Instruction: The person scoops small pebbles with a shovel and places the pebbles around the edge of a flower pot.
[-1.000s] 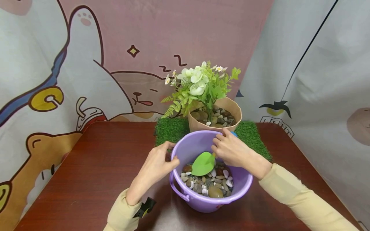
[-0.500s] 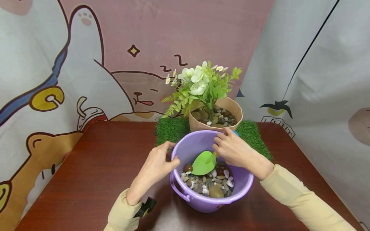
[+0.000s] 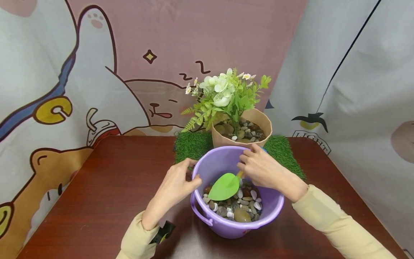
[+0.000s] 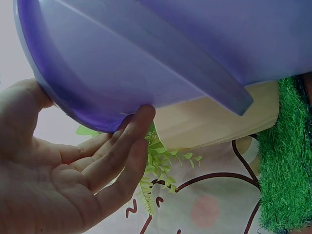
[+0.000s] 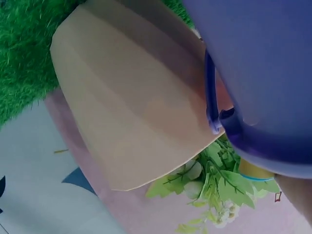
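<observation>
A purple bucket (image 3: 229,231) stands on the table with a layer of mixed pebbles (image 3: 242,215) in its bottom. At its left rim my left hand (image 3: 174,183) grips the edge, thumb over the rim and fingers against the outside wall; the left wrist view shows these fingers (image 4: 117,153) on the purple plastic. Inside the far right of the bucket, my right hand (image 3: 263,169) holds a toy shovel by its yellow handle. The shovel's green blade (image 3: 224,187) lies tilted low over the pebbles. In the right wrist view, the bucket hides most of the right hand.
Just behind the bucket, a beige flowerpot (image 3: 223,140) with pebbles and white-flowered greenery (image 3: 223,90) stands on an artificial grass mat (image 3: 288,158). The bucket's handle (image 3: 200,214) hangs down at the left. Brown tabletop (image 3: 113,187) stretches out on both sides.
The green blade has swung left and slightly down toward the pebbles, showing more of the yellow handle. Both hands have stayed nearly in place, and the bucket has not visibly moved.
</observation>
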The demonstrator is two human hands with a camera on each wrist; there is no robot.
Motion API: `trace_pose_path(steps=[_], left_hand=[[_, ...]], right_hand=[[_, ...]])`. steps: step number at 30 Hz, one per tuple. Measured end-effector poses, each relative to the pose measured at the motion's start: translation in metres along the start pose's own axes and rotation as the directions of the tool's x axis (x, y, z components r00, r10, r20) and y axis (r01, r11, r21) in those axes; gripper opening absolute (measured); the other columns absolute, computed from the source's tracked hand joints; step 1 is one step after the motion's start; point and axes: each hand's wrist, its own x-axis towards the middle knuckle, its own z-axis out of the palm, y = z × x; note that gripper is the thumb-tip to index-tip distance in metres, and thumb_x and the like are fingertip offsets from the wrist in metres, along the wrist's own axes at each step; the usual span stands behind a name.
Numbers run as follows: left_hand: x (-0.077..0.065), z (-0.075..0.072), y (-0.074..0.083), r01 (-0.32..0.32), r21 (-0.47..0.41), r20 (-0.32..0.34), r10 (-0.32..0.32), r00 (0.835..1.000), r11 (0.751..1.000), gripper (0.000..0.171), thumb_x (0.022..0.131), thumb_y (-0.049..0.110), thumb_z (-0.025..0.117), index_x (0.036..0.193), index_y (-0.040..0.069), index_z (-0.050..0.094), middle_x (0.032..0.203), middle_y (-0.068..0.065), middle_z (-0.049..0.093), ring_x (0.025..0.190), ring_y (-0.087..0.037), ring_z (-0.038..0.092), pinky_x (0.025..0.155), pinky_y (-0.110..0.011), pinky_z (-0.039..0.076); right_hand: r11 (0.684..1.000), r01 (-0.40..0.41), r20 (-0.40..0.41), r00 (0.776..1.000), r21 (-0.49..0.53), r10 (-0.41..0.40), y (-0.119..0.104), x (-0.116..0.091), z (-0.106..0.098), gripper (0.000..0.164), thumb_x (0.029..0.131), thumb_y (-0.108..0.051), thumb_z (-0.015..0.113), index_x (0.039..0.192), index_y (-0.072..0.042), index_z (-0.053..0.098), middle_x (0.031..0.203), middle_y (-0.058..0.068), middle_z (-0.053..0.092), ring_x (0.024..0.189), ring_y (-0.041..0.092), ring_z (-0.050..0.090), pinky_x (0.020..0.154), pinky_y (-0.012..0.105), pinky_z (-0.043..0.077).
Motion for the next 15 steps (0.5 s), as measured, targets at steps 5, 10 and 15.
trace_pose_path(steps=[5,10,15], left_hand=[[-0.0004,0.0004,-0.0002,0.0,-0.006,-0.008,0.0,1.0,1.0,0.036,0.071,0.015,0.06,0.107,0.009,0.061,0.092,-0.004,0.068,0.07,-0.005,0.064,0.061,-0.02,0.046],[-0.0006,0.0008,-0.0004,-0.004,-0.002,-0.004,0.004,1.0,1.0,0.037,0.071,0.016,0.06,0.107,0.009,0.061,0.093,-0.003,0.068,0.071,-0.006,0.064,0.061,-0.02,0.047],[-0.0005,0.0005,0.0,-0.004,-0.004,-0.008,0.004,1.0,1.0,0.036,0.071,0.015,0.06,0.107,0.009,0.061,0.093,-0.004,0.068,0.071,-0.006,0.064,0.061,-0.02,0.047]], right_hand=[[1.0,-0.011,-0.03,0.999,-0.002,0.011,-0.0022,0.0024,0.0012,0.026,0.068,-0.035,0.073,0.065,-0.015,0.056,0.063,-0.001,0.053,0.062,0.021,0.048,0.067,0.037,0.034],[1.0,-0.006,-0.017,1.0,-0.016,0.006,-0.0019,0.0015,0.0004,0.026,0.069,-0.034,0.072,0.064,-0.014,0.056,0.063,0.0,0.054,0.061,0.021,0.048,0.068,0.037,0.034],[0.999,0.003,0.003,1.0,-0.046,-0.003,0.0015,-0.0008,-0.0055,0.026,0.071,-0.034,0.071,0.063,-0.014,0.055,0.063,-0.001,0.052,0.063,0.02,0.051,0.068,0.036,0.034]])
